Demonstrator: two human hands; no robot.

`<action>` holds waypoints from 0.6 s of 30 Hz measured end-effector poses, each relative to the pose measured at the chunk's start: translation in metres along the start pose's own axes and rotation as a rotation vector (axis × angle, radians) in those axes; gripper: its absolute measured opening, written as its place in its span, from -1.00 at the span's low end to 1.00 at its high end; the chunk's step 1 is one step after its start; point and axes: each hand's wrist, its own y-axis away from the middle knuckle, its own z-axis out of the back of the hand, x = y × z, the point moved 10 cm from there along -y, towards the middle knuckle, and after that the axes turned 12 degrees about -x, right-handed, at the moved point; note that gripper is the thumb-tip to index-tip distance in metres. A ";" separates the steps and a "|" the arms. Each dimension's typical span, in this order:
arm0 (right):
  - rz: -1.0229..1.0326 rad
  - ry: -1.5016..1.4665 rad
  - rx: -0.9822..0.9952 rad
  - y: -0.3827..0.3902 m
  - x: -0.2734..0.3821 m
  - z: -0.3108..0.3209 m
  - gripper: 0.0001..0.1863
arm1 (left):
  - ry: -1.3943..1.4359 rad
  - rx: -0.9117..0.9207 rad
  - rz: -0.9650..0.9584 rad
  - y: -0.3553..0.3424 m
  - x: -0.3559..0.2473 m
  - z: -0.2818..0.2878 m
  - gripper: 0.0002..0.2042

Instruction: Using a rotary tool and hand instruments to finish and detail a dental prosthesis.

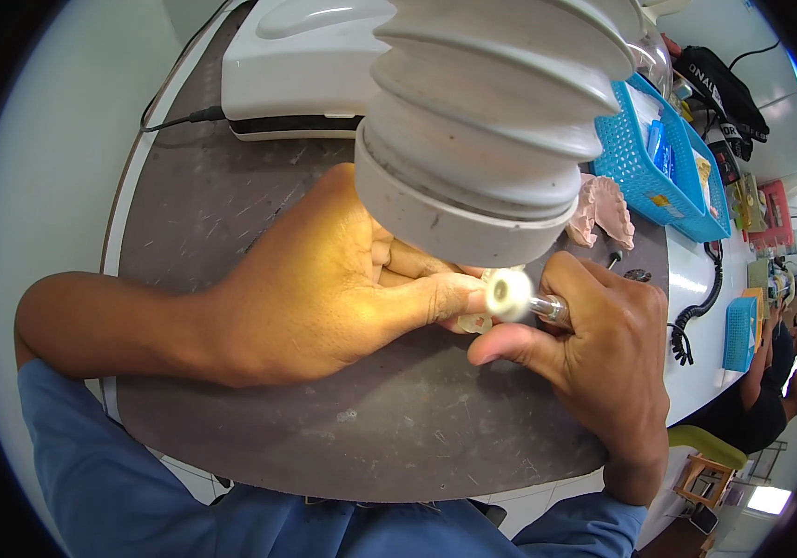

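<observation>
Right hand (607,325): closed around my metal handpiece (552,310), thumb extended below it.
Wheel (508,294): pale, round, on the handpiece tip, blurred; right by my left thumb tip, contact unclear.
Left hand (324,298): thumb and fingers pinched on the translucent piece (474,324), mostly hidden.
Hose (487,139): white, ribbed, mouth just above both hands.
Casts (600,209): pink, beside the hose mouth.
Basket (619,149): blue, beyond the casts.
Bench (398,418): grey-brown, scratched, under my hands.

A blue mesh basket (617,147) holds a blue packet (658,144).
</observation>
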 end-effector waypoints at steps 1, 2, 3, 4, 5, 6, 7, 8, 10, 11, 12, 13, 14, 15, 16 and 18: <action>0.008 -0.008 0.003 0.000 0.002 -0.001 -0.30 | 0.021 -0.001 0.003 0.000 0.000 0.001 -0.70; 0.006 -0.009 0.003 0.001 0.001 0.000 -0.30 | 0.042 -0.002 0.007 0.001 0.000 0.002 -0.70; -0.014 0.000 0.013 0.002 -0.003 0.001 -0.30 | 0.042 -0.005 0.005 0.000 0.001 0.002 -0.70; -0.034 0.008 0.023 0.003 -0.006 0.001 -0.29 | 0.038 -0.015 0.006 -0.001 0.002 0.003 -0.69; -0.031 0.007 0.023 0.002 -0.007 0.000 -0.29 | 0.035 -0.024 0.008 -0.001 0.003 0.003 -0.68; -0.026 0.004 0.009 0.002 -0.006 0.001 -0.29 | 0.035 -0.023 0.008 -0.001 0.004 0.003 -0.68; -0.022 0.000 -0.005 0.002 -0.005 0.002 -0.29 | 0.058 -0.025 -0.018 -0.001 0.002 0.002 -0.67; -0.023 0.000 -0.006 0.002 -0.004 0.002 -0.29 | 0.081 -0.025 -0.043 0.000 -0.001 0.002 -0.66; 0.025 0.005 0.001 0.000 0.004 0.001 -0.29 | 0.074 -0.062 -0.066 0.001 -0.002 0.005 -0.66; 0.023 0.005 0.000 0.001 0.004 0.003 -0.29 | 0.068 -0.100 -0.090 0.002 -0.004 0.008 -0.66; -0.021 0.024 0.027 0.002 -0.002 0.002 -0.29 | 0.067 -0.102 -0.090 0.002 -0.004 0.008 -0.66; -0.064 0.044 0.055 0.003 -0.008 -0.001 -0.29 | 0.036 -0.109 -0.113 0.002 -0.005 0.008 -0.66; -0.062 0.041 0.055 0.003 -0.008 -0.002 -0.29 | 0.005 -0.115 -0.135 0.002 -0.007 0.008 -0.67; -0.058 0.033 0.046 0.003 -0.007 -0.002 -0.29 | 0.006 -0.111 -0.134 0.002 -0.008 0.007 -0.67; -0.055 0.024 0.037 0.003 -0.006 -0.001 -0.29 | 0.026 -0.118 -0.103 0.001 -0.006 0.008 -0.67; -0.030 0.012 0.028 0.003 -0.002 -0.001 -0.29 | 0.043 -0.126 -0.069 0.001 -0.006 0.008 -0.67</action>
